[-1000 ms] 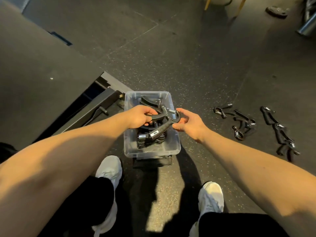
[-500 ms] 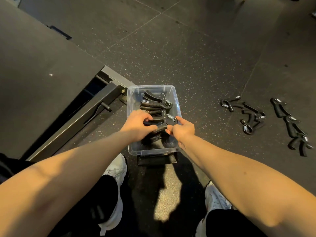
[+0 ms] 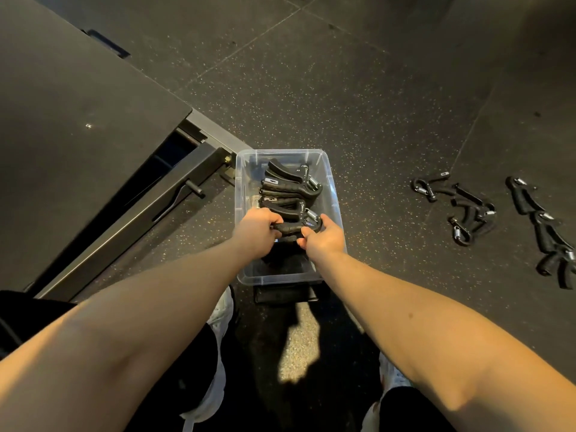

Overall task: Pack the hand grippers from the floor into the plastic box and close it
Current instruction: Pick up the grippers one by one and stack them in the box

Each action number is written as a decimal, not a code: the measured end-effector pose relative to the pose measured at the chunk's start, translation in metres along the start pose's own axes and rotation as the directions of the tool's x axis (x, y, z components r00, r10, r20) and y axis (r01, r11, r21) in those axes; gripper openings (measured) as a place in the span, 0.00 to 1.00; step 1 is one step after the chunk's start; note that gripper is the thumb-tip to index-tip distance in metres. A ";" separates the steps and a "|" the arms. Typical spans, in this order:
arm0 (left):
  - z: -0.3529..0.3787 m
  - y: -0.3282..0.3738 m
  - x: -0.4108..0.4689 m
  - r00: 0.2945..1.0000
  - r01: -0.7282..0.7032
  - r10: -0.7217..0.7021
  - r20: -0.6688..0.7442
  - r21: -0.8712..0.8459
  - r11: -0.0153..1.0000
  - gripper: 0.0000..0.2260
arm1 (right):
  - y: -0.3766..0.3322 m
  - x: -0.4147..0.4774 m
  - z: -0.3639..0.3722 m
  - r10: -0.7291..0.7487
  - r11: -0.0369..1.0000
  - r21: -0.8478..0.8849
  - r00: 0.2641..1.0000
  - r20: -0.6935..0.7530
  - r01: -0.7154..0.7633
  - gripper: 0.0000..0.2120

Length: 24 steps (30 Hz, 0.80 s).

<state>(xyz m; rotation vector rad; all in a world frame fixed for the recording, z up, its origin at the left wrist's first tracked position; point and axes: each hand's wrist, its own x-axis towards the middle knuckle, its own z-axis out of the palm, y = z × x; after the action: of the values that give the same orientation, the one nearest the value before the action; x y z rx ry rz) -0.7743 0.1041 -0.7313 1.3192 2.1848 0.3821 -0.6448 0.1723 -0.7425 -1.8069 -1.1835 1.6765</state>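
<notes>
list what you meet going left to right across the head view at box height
platform → metal frame → box → heap of grippers → row of grippers

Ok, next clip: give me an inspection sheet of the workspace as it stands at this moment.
Surface: dark speckled floor, tile seams visible.
Job's things: clear plastic box open, no lid on it; packed grippers stacked inside; loose grippers on the floor to its right, in two clusters.
Clutter: dark flat piece at the box's near end, cannot tell what it is.
Grippers: left hand and right hand both grip the held hand gripper over the box's near half.
Cables: nothing seen.
Surroundings: black platform with metal frame on the left; white shoes below.
</notes>
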 end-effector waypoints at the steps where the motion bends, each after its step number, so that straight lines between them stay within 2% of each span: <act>1: 0.005 0.001 0.002 0.999 0.029 -0.030 -0.023 -0.031 0.999 0.07 | 0.002 0.001 0.001 0.014 1.000 -0.017 1.000 -0.009 -0.014 0.33; 6: 0.027 0.002 0.009 0.995 0.091 -0.095 -0.024 -0.131 0.987 0.08 | 0.009 0.010 0.002 0.015 0.986 -0.163 0.999 -0.046 -0.022 0.30; 8: 0.033 0.000 0.006 0.995 0.091 -0.094 -0.016 -0.131 0.987 0.12 | 0.013 0.012 0.005 0.028 0.974 -0.223 0.997 -0.065 -0.042 0.30; 12: 0.043 -0.005 0.001 0.994 0.109 -0.107 0.023 -0.187 0.976 0.16 | 0.017 0.011 0.004 -0.009 0.872 -0.488 0.998 -0.065 -0.025 0.29; 14: 0.046 -0.006 0.002 0.993 0.121 -0.118 0.024 -0.182 0.976 0.17 | 0.014 0.014 0.002 -0.017 0.820 -0.571 0.999 -0.052 -0.016 0.24; 17: 0.047 -0.006 0.006 0.989 0.148 -0.150 0.006 -0.195 0.970 0.17 | 0.012 0.022 0.001 -0.047 0.772 -0.635 0.998 -0.034 0.014 0.17; 24: 0.050 -0.004 0.009 0.981 0.191 -0.195 0.008 -0.241 0.952 0.18 | 0.012 0.027 0.004 -0.095 0.719 -0.694 0.995 -0.033 0.046 0.11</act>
<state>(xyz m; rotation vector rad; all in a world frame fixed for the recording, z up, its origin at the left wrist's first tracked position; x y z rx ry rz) -0.7515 0.1077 -0.7762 0.9658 2.1770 0.5619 -0.6469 0.1864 -0.7689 -2.1556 -2.0164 1.1724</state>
